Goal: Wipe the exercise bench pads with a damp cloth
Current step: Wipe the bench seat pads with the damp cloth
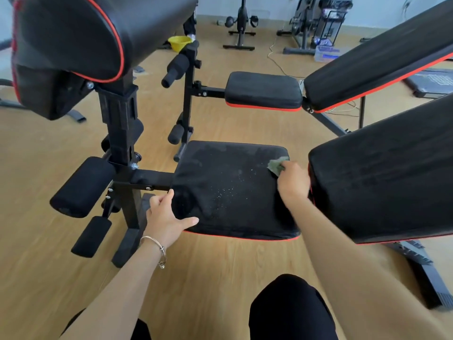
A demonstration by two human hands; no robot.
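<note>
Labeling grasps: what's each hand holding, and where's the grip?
Right hand holds the green cloth bunched under its fingers. Left hand holds nothing; it braces the seat pad at its near-left corner.

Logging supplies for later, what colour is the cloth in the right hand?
The cloth is greyish green, in the right hand; head view.

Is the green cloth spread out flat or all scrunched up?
Scrunched up. The cloth is a small crumpled wad gripped by the right hand at the far right corner of the seat pad.
</note>
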